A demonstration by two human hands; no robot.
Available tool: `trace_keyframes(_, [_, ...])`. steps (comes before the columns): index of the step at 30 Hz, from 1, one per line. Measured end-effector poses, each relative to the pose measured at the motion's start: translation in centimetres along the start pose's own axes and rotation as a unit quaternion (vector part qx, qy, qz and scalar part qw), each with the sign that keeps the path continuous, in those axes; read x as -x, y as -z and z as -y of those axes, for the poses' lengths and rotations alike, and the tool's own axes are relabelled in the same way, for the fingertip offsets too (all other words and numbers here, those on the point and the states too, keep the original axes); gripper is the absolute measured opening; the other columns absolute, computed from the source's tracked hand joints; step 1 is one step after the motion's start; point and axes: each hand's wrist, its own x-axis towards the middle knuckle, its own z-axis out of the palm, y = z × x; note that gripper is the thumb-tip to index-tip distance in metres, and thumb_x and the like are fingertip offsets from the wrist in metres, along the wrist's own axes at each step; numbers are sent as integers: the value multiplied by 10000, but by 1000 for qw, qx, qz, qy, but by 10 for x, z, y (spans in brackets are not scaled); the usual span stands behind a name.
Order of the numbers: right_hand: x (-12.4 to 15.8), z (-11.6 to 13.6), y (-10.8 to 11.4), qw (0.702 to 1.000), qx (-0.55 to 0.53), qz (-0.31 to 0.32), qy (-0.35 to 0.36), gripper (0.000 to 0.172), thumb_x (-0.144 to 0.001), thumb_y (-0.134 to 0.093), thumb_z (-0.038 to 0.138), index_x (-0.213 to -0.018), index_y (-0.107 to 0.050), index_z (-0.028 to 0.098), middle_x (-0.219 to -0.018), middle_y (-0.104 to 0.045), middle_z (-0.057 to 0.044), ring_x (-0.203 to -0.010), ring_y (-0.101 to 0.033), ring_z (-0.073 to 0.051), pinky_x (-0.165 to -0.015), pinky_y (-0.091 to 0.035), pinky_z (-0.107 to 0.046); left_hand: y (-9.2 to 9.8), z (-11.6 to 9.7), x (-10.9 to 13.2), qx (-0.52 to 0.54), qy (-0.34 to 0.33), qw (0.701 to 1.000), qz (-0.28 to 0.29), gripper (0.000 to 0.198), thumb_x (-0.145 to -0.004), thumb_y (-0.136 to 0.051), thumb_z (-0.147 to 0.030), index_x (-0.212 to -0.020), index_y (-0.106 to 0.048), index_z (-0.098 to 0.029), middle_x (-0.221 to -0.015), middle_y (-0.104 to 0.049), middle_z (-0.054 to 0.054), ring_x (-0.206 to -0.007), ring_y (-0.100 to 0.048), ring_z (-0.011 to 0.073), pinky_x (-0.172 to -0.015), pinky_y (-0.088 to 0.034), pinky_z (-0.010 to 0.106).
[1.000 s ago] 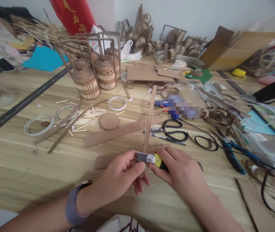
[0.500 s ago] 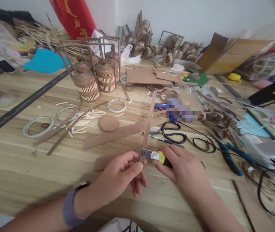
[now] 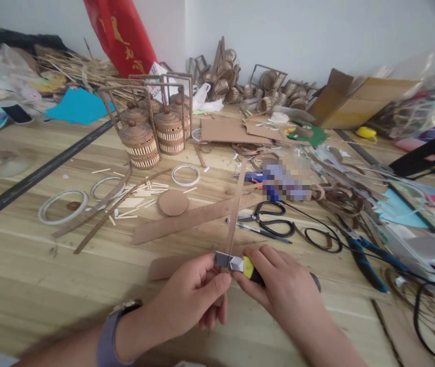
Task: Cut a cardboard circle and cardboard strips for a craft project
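My left hand [image 3: 198, 290] pinches the near end of a narrow cardboard strip [image 3: 236, 209], which points away from me over the table. A utility knife [image 3: 248, 267] with a yellow and black handle is wrapped in my right hand [image 3: 288, 290]. Its blade [image 3: 222, 259] lies across the strip just beyond my left thumb; whether it has cut in, I cannot tell. Beyond my hands, a wider cardboard strip [image 3: 179, 224] and a cardboard disc [image 3: 173, 203] lie flat. Black-handled scissors [image 3: 274, 219] rest beside a pen [image 3: 263, 232].
Lidded miniature baskets [image 3: 140, 145] with tall handles stand at the back left. Small sticks [image 3: 137, 196] and tape rings [image 3: 185, 175] lie nearer. To the right are blue-handled pliers [image 3: 366, 262], a black cable [image 3: 340, 247] and curled cardboard strips [image 3: 340, 188]. An open cardboard box [image 3: 358, 104] sits behind.
The knife blade has moved nearer to me along the strip and now reaches farther left across it. Both hands have come closer together. The view has tilted up slightly.
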Motion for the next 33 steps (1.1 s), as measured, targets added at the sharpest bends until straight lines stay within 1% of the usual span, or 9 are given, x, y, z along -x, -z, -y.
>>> trace_keyframes(4, [0,-3,1,1000,-5,3,-1,544,-1077,-308,520,-845,-671,188,-690,-659,-44,-592,-659,-188,-551,-444,-293,-1,-2,1,2,5,1000,3,532,-935,-533,-683,-1068,-553,-168,-594,-585,-47,-422,-460,69,-395,-336,162])
trace_keyframes(9, [1,-10,2,1000,-3,6,-3,504,-1070,-344,524,-842,-655,199,-698,-664,-42,-623,-675,-186,-568,-458,-286,-3,-9,3,6,17,1000,4,545,-907,-537,-725,-975,-534,-185,-591,-593,-43,-421,-457,71,-396,-322,170])
trace_keyframes(14, [0,-11,3,1000,10,-11,-7,546,-1074,-299,537,-814,-639,199,-675,-651,-35,-600,-672,-191,-550,-451,-296,-3,-11,4,6,24,1000,1,554,-881,-548,-746,-930,-511,-195,-577,-584,-49,-419,-447,72,-395,-316,174])
trace_keyframes(22, [4,-16,2,1000,21,-6,5,474,-1061,-380,529,-824,-634,207,-694,-652,-28,-615,-652,-187,-579,-448,-293,-4,-10,5,-8,20,1000,-10,516,-898,-538,-721,-880,-480,-208,-582,-587,-49,-421,-457,72,-403,-315,180])
trace_keyframes(25, [3,-12,1,1000,20,-10,-1,504,-1069,-350,525,-840,-659,198,-704,-664,-41,-620,-654,-187,-580,-445,-299,-4,-10,4,-7,14,1000,-19,473,-903,-549,-673,-884,-488,-204,-603,-607,-39,-433,-467,70,-419,-331,180])
trace_keyframes(28, [2,-7,1,1000,21,-11,-1,543,-1076,-312,524,-841,-671,191,-689,-660,-47,-606,-651,-186,-562,-440,-305,-3,-11,3,-2,25,999,-27,387,-910,-547,-578,-926,-517,-193,-610,-635,-27,-421,-460,70,-410,-319,175])
trace_keyframes(31, [0,-4,0,1000,16,-11,6,535,-1078,-317,511,-838,-670,188,-688,-657,-47,-606,-659,-187,-559,-446,-302,-1,-11,3,8,48,999,-20,303,-917,-516,-477,-1015,-525,-191,-547,-620,-46,-376,-418,77,-382,-300,170])
trace_keyframes(33, [0,-3,0,1000,7,-12,7,526,-1077,-326,506,-832,-667,189,-686,-650,-43,-599,-661,-188,-551,-444,-302,-1,-10,3,7,55,998,-15,260,-926,-499,-429,-1035,-523,-194,-511,-600,-61,-358,-399,80,-375,-302,166])
